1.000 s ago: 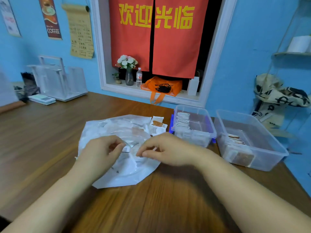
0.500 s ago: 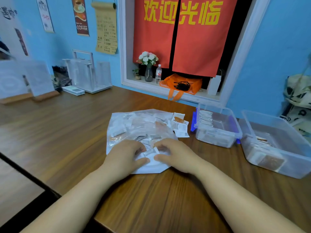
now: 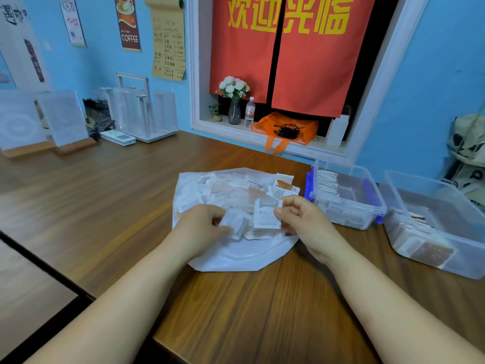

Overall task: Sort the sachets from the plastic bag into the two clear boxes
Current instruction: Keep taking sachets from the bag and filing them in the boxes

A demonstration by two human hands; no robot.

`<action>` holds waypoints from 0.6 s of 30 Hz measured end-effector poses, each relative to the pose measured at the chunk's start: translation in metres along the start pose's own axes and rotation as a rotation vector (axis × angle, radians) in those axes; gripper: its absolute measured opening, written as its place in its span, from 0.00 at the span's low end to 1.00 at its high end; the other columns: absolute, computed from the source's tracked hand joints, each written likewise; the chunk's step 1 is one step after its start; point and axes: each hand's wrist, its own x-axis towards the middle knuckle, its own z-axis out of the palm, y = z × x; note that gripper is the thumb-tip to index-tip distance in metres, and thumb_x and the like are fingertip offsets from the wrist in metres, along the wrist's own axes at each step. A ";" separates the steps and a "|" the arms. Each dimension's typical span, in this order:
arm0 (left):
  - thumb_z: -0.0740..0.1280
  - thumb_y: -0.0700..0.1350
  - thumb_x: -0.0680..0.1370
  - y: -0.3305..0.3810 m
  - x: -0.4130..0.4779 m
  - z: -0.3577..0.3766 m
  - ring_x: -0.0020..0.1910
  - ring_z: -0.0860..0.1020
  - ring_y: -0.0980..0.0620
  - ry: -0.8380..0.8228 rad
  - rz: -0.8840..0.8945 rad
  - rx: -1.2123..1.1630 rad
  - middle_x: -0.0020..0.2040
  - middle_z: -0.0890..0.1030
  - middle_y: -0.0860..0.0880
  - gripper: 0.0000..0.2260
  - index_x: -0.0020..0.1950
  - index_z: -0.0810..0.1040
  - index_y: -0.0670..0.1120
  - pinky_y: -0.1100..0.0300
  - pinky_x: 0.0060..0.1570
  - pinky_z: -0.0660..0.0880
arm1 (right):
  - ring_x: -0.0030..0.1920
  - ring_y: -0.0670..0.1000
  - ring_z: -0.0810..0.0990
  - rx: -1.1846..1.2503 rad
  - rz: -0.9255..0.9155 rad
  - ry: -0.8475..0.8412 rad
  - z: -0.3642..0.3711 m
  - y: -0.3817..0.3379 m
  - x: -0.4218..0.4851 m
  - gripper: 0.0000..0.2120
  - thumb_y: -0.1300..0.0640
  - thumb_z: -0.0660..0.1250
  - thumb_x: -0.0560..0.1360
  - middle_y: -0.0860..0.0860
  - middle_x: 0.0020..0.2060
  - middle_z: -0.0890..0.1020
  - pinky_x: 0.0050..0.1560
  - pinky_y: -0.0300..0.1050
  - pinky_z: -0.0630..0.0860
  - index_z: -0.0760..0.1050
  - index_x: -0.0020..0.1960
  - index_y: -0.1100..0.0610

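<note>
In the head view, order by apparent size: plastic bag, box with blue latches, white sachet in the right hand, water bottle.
1. plastic bag
2. box with blue latches
3. white sachet and water bottle: similar height; the bottle is farther, so unranked.

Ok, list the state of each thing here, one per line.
Plastic bag: flat on the table, loose sachets inside.
Left hand: grips a small white sachet.
Right hand: pinches a printed white sachet upright.
Blue-clipped box: open, white sachets lined up.
Far-right box: open, brown sachets inside.
</note>
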 end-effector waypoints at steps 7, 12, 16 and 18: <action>0.58 0.49 0.80 0.006 0.006 0.008 0.47 0.80 0.41 0.007 -0.014 -0.449 0.45 0.83 0.40 0.16 0.48 0.77 0.36 0.46 0.49 0.75 | 0.35 0.46 0.78 -0.143 -0.079 -0.011 0.016 -0.011 0.004 0.03 0.61 0.70 0.73 0.53 0.37 0.80 0.36 0.35 0.77 0.77 0.44 0.55; 0.67 0.48 0.76 0.010 0.009 0.010 0.33 0.74 0.52 0.071 0.030 -0.331 0.31 0.75 0.50 0.11 0.44 0.77 0.40 0.64 0.33 0.70 | 0.35 0.46 0.79 -0.295 -0.146 0.038 0.027 -0.016 0.015 0.05 0.58 0.71 0.72 0.49 0.35 0.79 0.43 0.43 0.79 0.76 0.42 0.52; 0.61 0.46 0.80 0.006 0.020 -0.008 0.32 0.69 0.53 0.165 -0.002 0.101 0.32 0.71 0.50 0.11 0.38 0.66 0.48 0.65 0.27 0.61 | 0.46 0.46 0.77 -0.773 -0.229 -0.107 0.017 -0.021 0.021 0.05 0.54 0.63 0.78 0.48 0.45 0.81 0.48 0.39 0.72 0.78 0.49 0.52; 0.59 0.45 0.80 0.005 0.024 -0.013 0.32 0.68 0.50 0.258 0.033 0.185 0.31 0.68 0.51 0.12 0.38 0.62 0.47 0.60 0.27 0.57 | 0.54 0.46 0.76 -0.945 -0.207 -0.217 0.014 -0.021 0.026 0.12 0.55 0.60 0.80 0.48 0.56 0.80 0.54 0.38 0.70 0.77 0.60 0.53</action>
